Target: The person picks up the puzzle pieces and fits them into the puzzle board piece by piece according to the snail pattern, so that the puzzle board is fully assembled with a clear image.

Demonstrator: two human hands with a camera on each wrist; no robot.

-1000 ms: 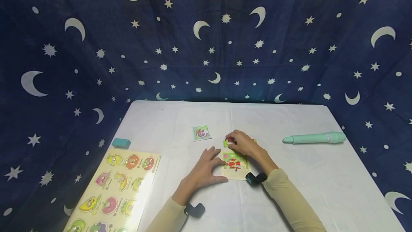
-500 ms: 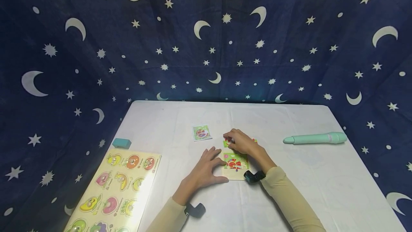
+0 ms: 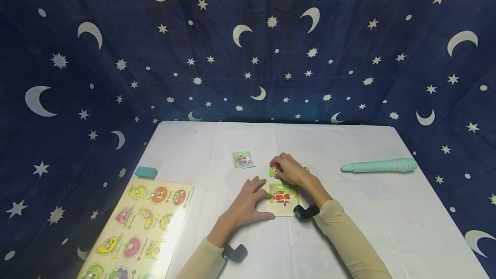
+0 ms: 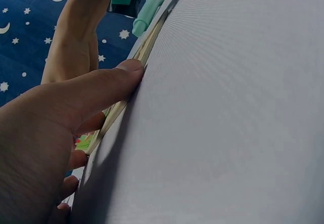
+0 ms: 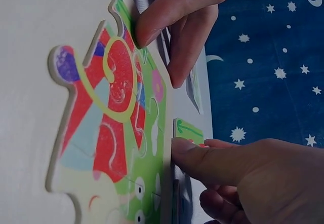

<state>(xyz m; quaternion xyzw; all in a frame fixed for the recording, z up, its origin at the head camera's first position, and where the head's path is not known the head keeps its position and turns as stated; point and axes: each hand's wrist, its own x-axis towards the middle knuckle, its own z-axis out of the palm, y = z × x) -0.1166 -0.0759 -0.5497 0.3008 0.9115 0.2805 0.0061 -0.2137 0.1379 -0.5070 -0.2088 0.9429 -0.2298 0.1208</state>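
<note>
A small wooden jigsaw board (image 3: 280, 211) lies in the middle of the white table. Joined pieces on it form a red, green and purple cartoon picture (image 5: 119, 82) that leaves a bare strip along the near side. My left hand (image 3: 248, 203) rests at the board's left side, its thumb along the edge and its index fingertip over the picture's border. Just beyond the board, my right hand (image 3: 292, 171) pinches a green and red puzzle piece (image 5: 189, 130) between thumb and fingers. More piece colour (image 3: 307, 168) shows behind that hand, mostly hidden.
A small picture card (image 3: 243, 159) lies back left of the board. At the left are a large fruit puzzle board (image 3: 182, 210) and a teal block (image 3: 146, 172). A mint-green pen-shaped object (image 3: 377, 165) lies at the right. Starry cloth (image 3: 271, 76) hangs behind.
My right hand has shifted slightly beyond the board, and a little more of the pinched puzzle piece shows. My left hand keeps its place at the board.
</note>
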